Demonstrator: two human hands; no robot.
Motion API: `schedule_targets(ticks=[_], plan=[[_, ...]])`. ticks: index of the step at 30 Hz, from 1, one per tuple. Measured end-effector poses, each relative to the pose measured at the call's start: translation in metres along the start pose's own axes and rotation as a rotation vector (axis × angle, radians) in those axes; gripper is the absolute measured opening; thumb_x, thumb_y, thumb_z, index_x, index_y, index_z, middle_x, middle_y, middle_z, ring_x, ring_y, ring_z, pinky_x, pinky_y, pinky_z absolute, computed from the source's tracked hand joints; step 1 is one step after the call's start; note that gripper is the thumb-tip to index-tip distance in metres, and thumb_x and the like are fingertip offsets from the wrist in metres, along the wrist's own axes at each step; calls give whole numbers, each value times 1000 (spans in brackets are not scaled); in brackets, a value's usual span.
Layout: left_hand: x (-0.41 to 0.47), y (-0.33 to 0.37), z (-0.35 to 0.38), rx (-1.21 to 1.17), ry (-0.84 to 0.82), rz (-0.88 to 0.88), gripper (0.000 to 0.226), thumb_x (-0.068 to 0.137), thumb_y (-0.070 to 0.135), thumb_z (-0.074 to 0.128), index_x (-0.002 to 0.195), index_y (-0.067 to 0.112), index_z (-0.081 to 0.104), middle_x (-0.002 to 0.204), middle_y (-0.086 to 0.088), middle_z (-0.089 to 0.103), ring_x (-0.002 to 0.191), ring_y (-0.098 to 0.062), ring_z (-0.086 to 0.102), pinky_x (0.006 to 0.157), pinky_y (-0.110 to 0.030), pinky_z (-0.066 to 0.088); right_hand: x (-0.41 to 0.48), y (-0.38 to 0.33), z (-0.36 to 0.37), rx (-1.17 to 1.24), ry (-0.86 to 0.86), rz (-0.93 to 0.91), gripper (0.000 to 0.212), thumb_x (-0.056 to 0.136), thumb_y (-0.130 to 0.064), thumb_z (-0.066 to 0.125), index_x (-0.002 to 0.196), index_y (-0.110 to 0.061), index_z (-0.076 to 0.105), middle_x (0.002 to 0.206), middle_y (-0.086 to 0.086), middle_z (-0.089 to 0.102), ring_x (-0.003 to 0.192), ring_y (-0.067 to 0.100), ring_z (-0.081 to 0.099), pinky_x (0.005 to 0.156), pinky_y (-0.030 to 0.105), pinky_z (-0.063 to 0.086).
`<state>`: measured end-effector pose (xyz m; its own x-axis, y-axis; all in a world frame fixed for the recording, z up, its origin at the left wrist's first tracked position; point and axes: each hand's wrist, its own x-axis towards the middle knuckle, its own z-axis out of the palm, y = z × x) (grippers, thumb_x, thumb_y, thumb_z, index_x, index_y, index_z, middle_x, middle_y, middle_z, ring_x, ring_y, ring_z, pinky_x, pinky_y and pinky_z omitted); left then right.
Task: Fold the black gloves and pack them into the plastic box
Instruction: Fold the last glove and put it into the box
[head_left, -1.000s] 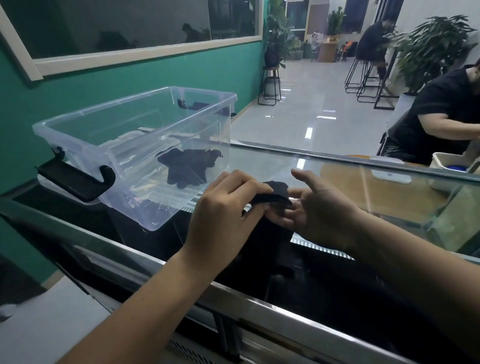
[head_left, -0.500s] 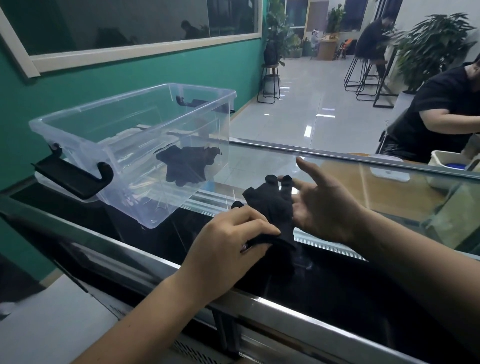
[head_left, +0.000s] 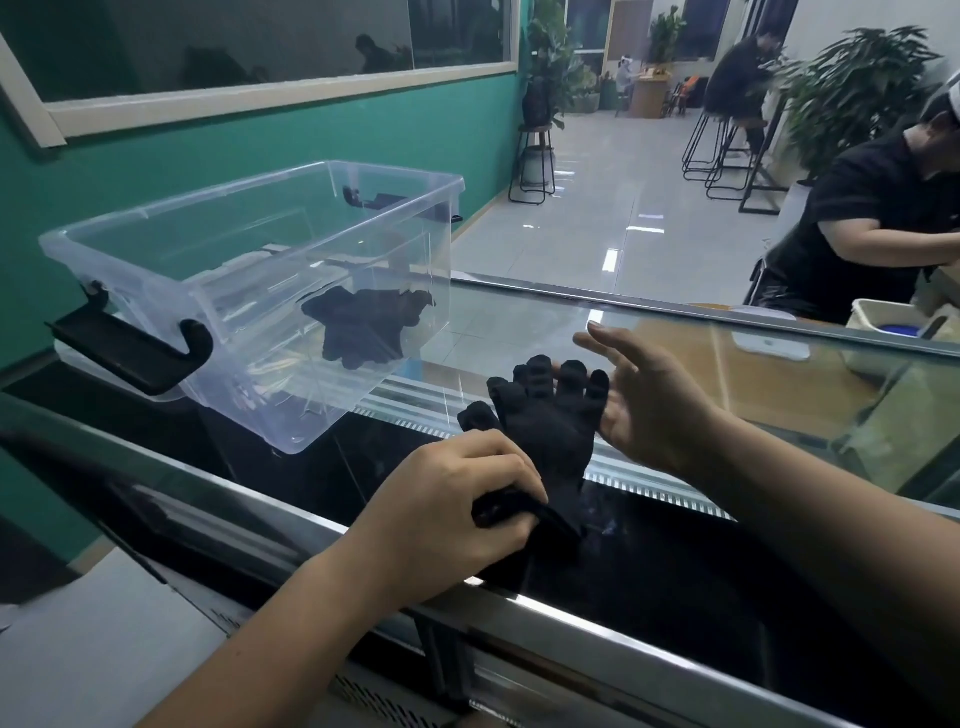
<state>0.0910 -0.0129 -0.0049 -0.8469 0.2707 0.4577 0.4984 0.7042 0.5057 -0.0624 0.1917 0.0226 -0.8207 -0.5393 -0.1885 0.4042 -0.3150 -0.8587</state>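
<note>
A black glove lies spread flat on the glass counter, fingers pointing away from me. My left hand grips its cuff end near the counter's front edge. My right hand is open, its palm and fingers against the glove's right side by the fingertips. A clear plastic box with black latch handles stands at the left on the counter. Inside it lies another black glove, crumpled near the right wall.
A metal rail edges the counter's near side. At the right, a person in black leans over a neighbouring table beside a white tub. A green wall runs behind the box.
The glove was bunched between both hands; my left hand drew its cuff toward me and the glove now lies stretched out flat. My right hand let go and opened.
</note>
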Motion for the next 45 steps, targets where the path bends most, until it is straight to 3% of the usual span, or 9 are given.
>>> schedule_targets(ticks=[3,7,14,20,25,29,33,39,45], plan=[[0,4,-2,-5,-22,-33,18,92,45,83,98,29,82,107,20,73,106,-7,72,90,-30,59,0,1,0,-72,-9,28,55,89,-39,67,134,-9,59,110,15,83,97,25,82,95,36,58],[1,4,-1,-14,-3,-37,22,94,49,82,97,28,84,105,19,74,103,-7,73,88,-30,59,6,4,-4,-124,16,2,59,103,-32,65,157,-17,47,145,16,70,131,29,70,121,44,46],[0,2,1,50,14,-35,26,87,54,86,93,30,80,98,18,66,94,-10,67,82,-32,57,10,13,-4,-261,15,-77,64,102,10,53,160,-17,45,140,15,72,123,30,73,102,38,55],[9,2,-4,-19,101,-129,22,102,46,72,97,26,80,93,13,71,87,-13,71,74,-23,55,11,15,0,-234,18,-69,66,103,7,54,164,-15,39,144,17,69,134,35,66,118,44,48],[41,-24,-18,-8,285,-420,2,97,30,79,97,31,77,87,9,75,80,-8,68,70,-11,47,10,12,2,-210,9,-60,65,105,4,52,165,-15,37,140,14,73,129,32,71,107,39,53],[70,-40,-21,81,185,-577,26,101,49,69,98,24,76,96,10,75,86,-7,65,83,-29,50,9,12,2,-197,19,-63,63,106,1,51,165,-14,37,134,12,77,126,29,73,109,39,52],[87,-42,-16,147,33,-717,46,92,69,70,84,24,72,86,8,77,89,-14,73,84,-38,60,9,12,2,-207,-3,-58,62,106,0,51,165,-15,38,138,12,75,126,27,73,110,39,51],[88,-49,-9,-154,81,-791,16,82,31,89,81,21,77,78,2,79,73,-21,76,75,-41,66,7,12,3,-205,-25,-56,61,106,1,50,164,-15,38,146,15,69,132,30,69,117,42,48],[82,-56,-3,-114,197,-752,16,83,27,89,84,22,73,81,7,72,74,-14,66,65,-27,50,6,12,3,-186,-15,-62,61,106,3,49,164,-12,38,144,16,70,134,30,68,122,45,44]])
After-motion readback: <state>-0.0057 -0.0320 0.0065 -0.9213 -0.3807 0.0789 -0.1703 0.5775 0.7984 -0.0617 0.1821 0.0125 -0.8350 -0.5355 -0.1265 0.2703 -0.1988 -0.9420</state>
